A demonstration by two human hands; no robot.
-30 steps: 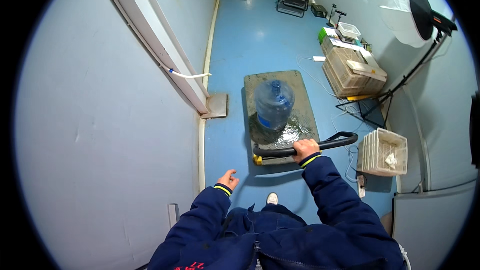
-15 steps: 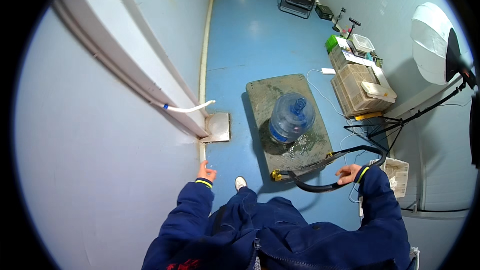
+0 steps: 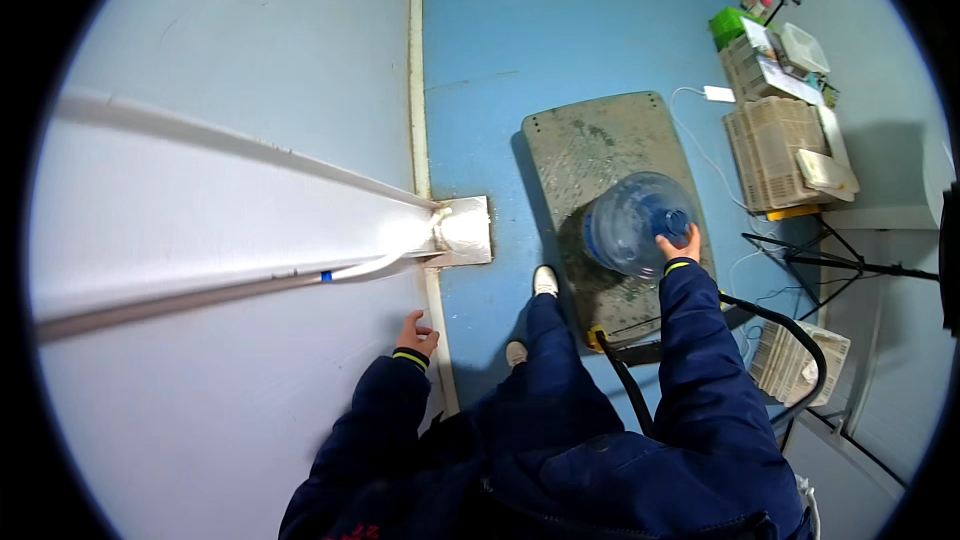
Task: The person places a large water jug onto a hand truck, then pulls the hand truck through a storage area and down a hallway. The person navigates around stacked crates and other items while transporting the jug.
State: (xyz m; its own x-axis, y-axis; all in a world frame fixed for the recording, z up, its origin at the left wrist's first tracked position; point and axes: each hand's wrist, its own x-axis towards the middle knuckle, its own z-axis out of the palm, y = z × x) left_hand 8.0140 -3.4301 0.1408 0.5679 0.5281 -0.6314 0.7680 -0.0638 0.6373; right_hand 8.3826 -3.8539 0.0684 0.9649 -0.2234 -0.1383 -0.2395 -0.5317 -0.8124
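A large clear blue water jug (image 3: 628, 225) stands on the worn grey-green deck of a platform cart (image 3: 590, 130), its neck leaning toward my right side. My right hand (image 3: 684, 244) is closed around the jug's blue neck, beside the cap area. The cart's black push handle (image 3: 822, 365) passes by my right forearm, which reaches over it. Beside the white wall my left hand (image 3: 417, 334) hangs with fingers apart, slightly curled, and nothing in it.
A white hose (image 3: 370, 267) sticks out from the wall post, above a metal plate (image 3: 465, 230) on the floor. Crates (image 3: 775, 150), a black tripod stand (image 3: 850, 262) and a white cable (image 3: 705, 165) are along the right. A basket (image 3: 800, 360) stands by the handle.
My right hand has left the cart's push handle and taken hold of the jug's neck. The handle has swung lower toward me, and I have stepped closer to the cart.
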